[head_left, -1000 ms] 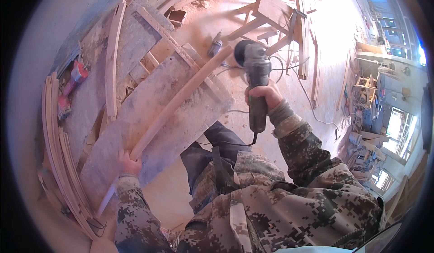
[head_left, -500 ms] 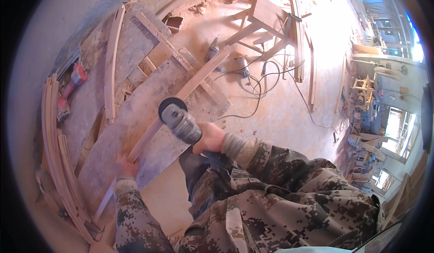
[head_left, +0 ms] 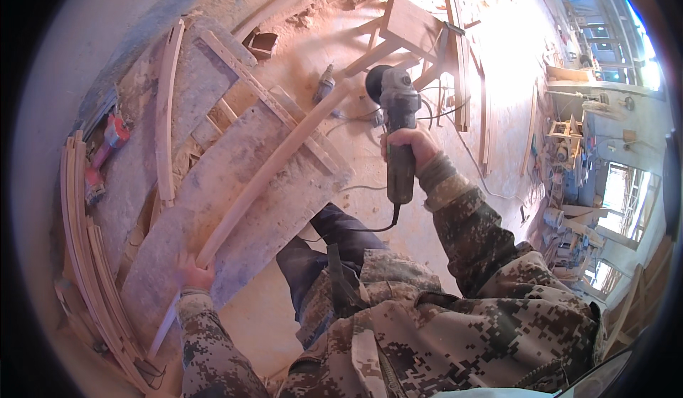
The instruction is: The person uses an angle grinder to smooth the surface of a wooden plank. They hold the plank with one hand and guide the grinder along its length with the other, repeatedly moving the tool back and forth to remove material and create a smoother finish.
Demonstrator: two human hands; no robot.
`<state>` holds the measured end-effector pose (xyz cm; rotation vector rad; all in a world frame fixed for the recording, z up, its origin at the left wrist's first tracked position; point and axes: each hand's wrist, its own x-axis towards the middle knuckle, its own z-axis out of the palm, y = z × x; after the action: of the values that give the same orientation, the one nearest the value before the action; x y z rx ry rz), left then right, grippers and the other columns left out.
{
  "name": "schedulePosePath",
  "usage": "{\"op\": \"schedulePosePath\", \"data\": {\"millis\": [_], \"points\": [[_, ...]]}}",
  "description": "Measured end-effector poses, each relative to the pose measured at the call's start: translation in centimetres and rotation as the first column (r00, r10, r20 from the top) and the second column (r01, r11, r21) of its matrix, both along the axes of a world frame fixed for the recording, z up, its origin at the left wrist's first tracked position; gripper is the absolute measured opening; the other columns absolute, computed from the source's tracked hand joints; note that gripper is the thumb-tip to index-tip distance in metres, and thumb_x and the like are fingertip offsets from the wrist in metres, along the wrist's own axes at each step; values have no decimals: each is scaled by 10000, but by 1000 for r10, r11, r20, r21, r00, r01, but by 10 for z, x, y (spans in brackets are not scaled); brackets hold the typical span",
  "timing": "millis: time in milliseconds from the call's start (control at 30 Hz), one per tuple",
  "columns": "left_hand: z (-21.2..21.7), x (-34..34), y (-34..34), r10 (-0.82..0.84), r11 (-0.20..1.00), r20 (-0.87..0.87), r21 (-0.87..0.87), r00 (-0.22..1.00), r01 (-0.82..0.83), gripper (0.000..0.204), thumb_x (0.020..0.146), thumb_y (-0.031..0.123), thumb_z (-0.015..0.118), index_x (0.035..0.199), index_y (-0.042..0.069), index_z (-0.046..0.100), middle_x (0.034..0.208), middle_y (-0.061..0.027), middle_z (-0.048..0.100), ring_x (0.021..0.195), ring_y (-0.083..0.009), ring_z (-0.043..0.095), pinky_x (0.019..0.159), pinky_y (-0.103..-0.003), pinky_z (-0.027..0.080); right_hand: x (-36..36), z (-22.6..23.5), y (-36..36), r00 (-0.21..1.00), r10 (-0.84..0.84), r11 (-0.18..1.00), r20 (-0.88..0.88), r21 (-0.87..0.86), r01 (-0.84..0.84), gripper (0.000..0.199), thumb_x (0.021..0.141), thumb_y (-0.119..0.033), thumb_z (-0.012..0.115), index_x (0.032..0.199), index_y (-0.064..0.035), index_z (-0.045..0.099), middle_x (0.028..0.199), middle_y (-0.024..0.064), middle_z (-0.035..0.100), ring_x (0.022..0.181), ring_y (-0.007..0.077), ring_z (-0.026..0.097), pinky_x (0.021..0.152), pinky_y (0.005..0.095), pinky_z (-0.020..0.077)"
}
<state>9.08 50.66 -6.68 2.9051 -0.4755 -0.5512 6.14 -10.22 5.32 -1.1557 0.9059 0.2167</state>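
My right hand [head_left: 415,144] is wrapped round the body of a grey angle grinder [head_left: 400,106]. Its round dark disc points up and left, near the far end of a long wooden strip [head_left: 260,174]; I cannot tell whether they touch. A black cord hangs from the grinder's lower end. At the near end of that strip, my left hand [head_left: 196,270] is closed on the wood. The strip runs slantwise over a dusty grey board [head_left: 235,145] serving as a work surface.
A curved wooden piece [head_left: 167,113] and a crosswise batten [head_left: 263,96] lie on the boards. At far left are a red power tool [head_left: 110,145] and several stacked strips [head_left: 85,241]. Another power tool [head_left: 325,85] sits beyond the strip, near a wooden stool [head_left: 413,28]. Cables [head_left: 484,177] trail over the floor.
My right hand has swung the grinder away from the strip's middle, up and to the right toward its far end. My left hand stays at the near end.
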Motion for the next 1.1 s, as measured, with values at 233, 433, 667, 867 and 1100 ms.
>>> {"op": "schedulePosePath", "data": {"millis": [233, 433, 667, 867, 1100], "points": [[8, -4, 17, -40, 999, -52, -27, 998, 38, 433, 770, 310, 858, 1020, -22, 736, 1147, -249, 667, 1138, -477, 610, 978, -538, 525, -21, -2, 91, 901, 409, 896, -143, -126, -426, 432, 662, -102, 836, 1033, 44, 670, 855, 123, 724, 705, 208, 700, 687, 363, 594], [33, -13, 38, 83, 993, -221, 96, 972, -63, 398, 790, 287, 842, 1067, 15, 757, 1171, -221, 679, 1144, -454, 619, 986, -517, 525, -21, -8, 132, 781, 621, 775, -71, -93, -625, 535, 623, -148, 851, 1095, 21, 667, 879, 80, 716, 762, 183, 667, 746, 340, 562], [23, -20, 35, 139, 969, -157, 224, 978, -102, 435, 878, 366, 752, 1186, 59, 747, 1238, -164, 698, 1179, -403, 644, 1020, -495, 534, -19, -30, 58, 948, 201, 977, -247, -20, -212, 404, 618, -37, 809, 993, -33, 659, 831, 79, 651, 709, 242, 655, 636, 391, 579], [21, -18, 37, 77, 996, -122, 48, 989, -72, 298, 814, 276, 778, 1048, 92, 761, 1124, -126, 687, 1124, -351, 638, 979, -446, 543, -8, -13, 46, 971, 237, 971, -40, 32, -236, 349, 746, -157, 685, 1032, 30, 613, 805, 146, 682, 665, 245, 669, 614, 363, 582], [23, -21, 44, 60, 995, -62, -70, 996, -64, 289, 778, 240, 781, 1025, 90, 768, 1112, -101, 691, 1113, -345, 635, 985, -446, 538, -19, -18, 170, 860, 485, 860, -161, -93, -502, 352, 688, -55, 796, 1009, -5, 663, 798, 71, 681, 676, 210, 686, 633, 346, 574]]}}
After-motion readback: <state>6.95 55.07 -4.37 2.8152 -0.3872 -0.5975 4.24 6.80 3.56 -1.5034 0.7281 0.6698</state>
